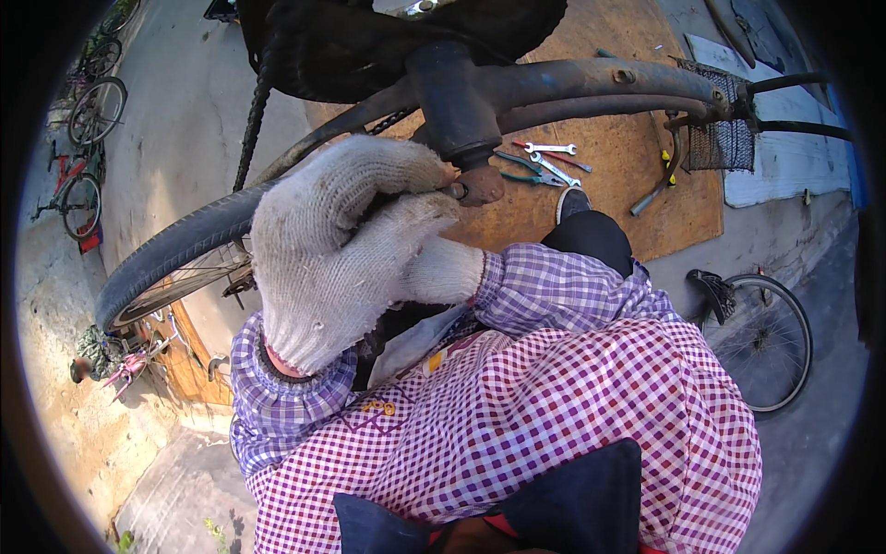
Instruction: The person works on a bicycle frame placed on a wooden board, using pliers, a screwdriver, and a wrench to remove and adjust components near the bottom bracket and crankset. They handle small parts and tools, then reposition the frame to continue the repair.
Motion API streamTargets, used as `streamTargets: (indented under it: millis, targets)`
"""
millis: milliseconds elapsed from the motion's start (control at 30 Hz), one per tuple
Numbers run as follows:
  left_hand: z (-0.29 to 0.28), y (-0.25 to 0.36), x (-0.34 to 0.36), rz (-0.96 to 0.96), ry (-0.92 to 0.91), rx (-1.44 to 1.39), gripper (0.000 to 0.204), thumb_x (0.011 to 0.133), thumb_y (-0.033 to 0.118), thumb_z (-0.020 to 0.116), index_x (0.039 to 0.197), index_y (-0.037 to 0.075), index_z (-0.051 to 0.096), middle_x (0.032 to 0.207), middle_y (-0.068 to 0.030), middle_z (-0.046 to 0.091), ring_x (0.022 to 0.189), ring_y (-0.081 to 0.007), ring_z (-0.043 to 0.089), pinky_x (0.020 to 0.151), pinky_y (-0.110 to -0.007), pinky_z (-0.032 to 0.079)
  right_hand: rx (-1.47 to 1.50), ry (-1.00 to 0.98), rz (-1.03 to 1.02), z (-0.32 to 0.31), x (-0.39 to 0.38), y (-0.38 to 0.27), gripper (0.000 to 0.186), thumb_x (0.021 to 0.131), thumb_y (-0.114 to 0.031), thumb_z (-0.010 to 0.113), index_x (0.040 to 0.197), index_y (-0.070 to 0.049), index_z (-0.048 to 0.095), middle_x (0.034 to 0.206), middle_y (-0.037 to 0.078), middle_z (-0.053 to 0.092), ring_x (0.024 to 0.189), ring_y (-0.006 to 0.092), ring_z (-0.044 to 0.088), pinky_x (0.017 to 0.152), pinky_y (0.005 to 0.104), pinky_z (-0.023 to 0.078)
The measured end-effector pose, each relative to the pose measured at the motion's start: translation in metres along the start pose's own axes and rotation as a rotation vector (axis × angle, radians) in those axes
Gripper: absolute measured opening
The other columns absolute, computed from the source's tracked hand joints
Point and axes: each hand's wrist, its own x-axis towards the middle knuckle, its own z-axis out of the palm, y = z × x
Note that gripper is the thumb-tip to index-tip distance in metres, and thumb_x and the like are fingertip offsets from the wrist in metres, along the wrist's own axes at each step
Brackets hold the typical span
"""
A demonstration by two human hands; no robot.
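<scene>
A white knit glove covers my left hand (309, 249), whose bent fingers close at the small dark stub on a rusty metal piece (482, 186). That piece sits at the lower end of the bicycle frame's dark bottom bracket shell (449, 102). Just under it my right hand (415, 235), also gloved, has its fingers curled in close to the same spot. Whatever small thing the fingertips pinch is hidden by the gloves. The bicycle frame (572, 85) runs across the upper view, with its wheel (175, 238) to the left.
Wrenches (554, 170) and green-handled pliers (529, 170) lie on the brown board (683, 203) beyond my hands. A wire basket (720, 115) is at the right. Another wheel (761, 342) stands right of me, and parked bicycles (92, 111) are far left.
</scene>
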Motion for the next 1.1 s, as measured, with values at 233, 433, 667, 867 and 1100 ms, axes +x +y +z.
streamTargets:
  millis: [233, 433, 667, 867, 1100]
  targets:
    - [0.003, -0.001, 0.003, -0.062, 0.031, -0.038, 0.019, 0.085, -0.004, 0.074, 0.104, -0.003, 0.075, 0.097, -0.0109, 0.076, 0.071, -0.0116, 0.068, 0.060, -0.023, 0.053, -0.071, -0.019, -0.004, -0.001, 0.002, -0.002, 0.051, 0.093, -0.029, 0.070, 0.135, -0.003, 0.061, 0.101, 0.009, 0.071, 0.080, 0.0152, 0.068, 0.069, 0.0303, 0.055]
    - [0.004, -0.003, 0.003, -0.080, 0.051, -0.032, 0.020, 0.085, -0.003, 0.075, 0.104, -0.003, 0.075, 0.094, -0.0109, 0.076, 0.069, -0.0111, 0.067, 0.059, -0.022, 0.052, -0.169, -0.051, 0.023, -0.003, 0.001, -0.011, 0.061, 0.093, -0.029, 0.069, 0.146, -0.005, 0.052, 0.105, 0.009, 0.071, 0.080, 0.0158, 0.068, 0.070, 0.0300, 0.056]
    - [0.002, -0.008, 0.007, -0.070, 0.059, -0.016, 0.021, 0.087, -0.002, 0.074, 0.108, -0.003, 0.075, 0.093, -0.0111, 0.076, 0.066, -0.0108, 0.066, 0.058, -0.022, 0.052, -0.203, -0.060, 0.118, -0.001, 0.001, -0.034, 0.062, 0.093, -0.026, 0.068, 0.148, -0.004, 0.049, 0.103, 0.009, 0.070, 0.079, 0.0153, 0.067, 0.069, 0.0292, 0.056]
    - [-0.010, -0.018, 0.014, -0.127, 0.120, -0.042, 0.022, 0.089, 0.004, 0.078, 0.110, -0.003, 0.075, 0.089, -0.0092, 0.076, 0.069, -0.0109, 0.068, 0.061, -0.024, 0.054, -0.123, 0.001, 0.279, 0.003, 0.005, -0.045, 0.060, 0.094, -0.022, 0.068, 0.148, -0.002, 0.050, 0.100, 0.009, 0.069, 0.078, 0.0126, 0.065, 0.068, 0.0272, 0.054]
    - [-0.021, -0.033, 0.017, -0.123, 0.239, -0.083, 0.018, 0.095, 0.004, 0.070, 0.111, -0.002, 0.073, 0.085, -0.0072, 0.072, 0.063, -0.0095, 0.063, 0.057, -0.022, 0.047, 0.000, 0.133, 0.250, -0.003, 0.017, -0.027, 0.058, 0.094, -0.025, 0.069, 0.142, 0.005, 0.056, 0.097, 0.008, 0.072, 0.075, 0.0099, 0.064, 0.063, 0.0244, 0.051]
